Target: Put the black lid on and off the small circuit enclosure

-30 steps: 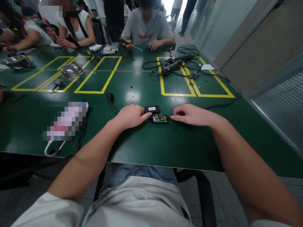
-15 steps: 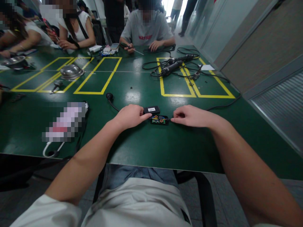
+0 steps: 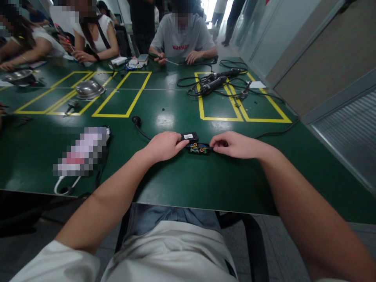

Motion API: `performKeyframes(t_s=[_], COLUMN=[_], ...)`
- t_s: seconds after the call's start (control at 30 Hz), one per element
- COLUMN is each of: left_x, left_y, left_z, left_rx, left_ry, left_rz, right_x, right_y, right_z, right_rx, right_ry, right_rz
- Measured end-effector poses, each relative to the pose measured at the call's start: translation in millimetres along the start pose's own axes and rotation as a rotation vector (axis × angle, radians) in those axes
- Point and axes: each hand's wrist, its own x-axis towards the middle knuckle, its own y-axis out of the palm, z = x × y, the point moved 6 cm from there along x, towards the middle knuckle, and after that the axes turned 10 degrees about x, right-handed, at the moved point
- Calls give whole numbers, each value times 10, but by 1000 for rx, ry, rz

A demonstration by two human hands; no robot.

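Note:
A small open black case with a circuit board [image 3: 199,148] inside lies on the green table [image 3: 182,176] between my hands. Its black cover [image 3: 189,136] with a white label lies just behind it. My left hand [image 3: 163,145] rests curled on the table, its fingertips touching the left end of the board case and the cover. My right hand [image 3: 233,144] is curled too, its pinched fingertips at the case's right end. Whether they hold anything small is too fine to tell.
A black cable with a plug [image 3: 136,120] runs behind my left hand. Yellow marked boxes, a metal bowl [image 3: 89,89] and electric screwdrivers with tangled cords [image 3: 216,81] lie farther back. Other people sit at the far side. A blurred object [image 3: 80,150] lies at left.
My right hand has slid left until its fingertips reach the case's right end. The left hand has barely moved.

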Motion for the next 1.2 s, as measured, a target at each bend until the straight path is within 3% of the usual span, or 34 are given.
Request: performKeyframes(t_s=[0.23, 0.33, 0.43, 0.57, 0.8, 1.0, 1.1, 1.2], left_x=[25, 31, 55, 114, 106, -37, -27, 11], left_y=[44, 31, 18, 58, 3, -113, 4, 121], left_z=[43, 90, 61, 21, 235, -40, -167, -211], left_rx=[-13, -59, -150, -185, -176, -302, -304, -274], left_ry=[-41, -59, 65, 195, -57, 259, 396, 444], left_rz=[-28, -141, -261, -237, -261, -431, -321, -225], right_x=[7, 15, 31, 53, 77, 90, 103, 114], right_y=[18, 18, 11, -15, -10, 13, 24, 29], right_z=[-25, -39, -38, -10, -18, -26, -61, -96], right_rx=[7, 8, -12, -76, -93, -77, -57, -43], right_ry=[10, -7, -30, -63, -67, -57, -56, -76], right_rz=[-21, -38, -61, -127, -129, -127, -147, -166])
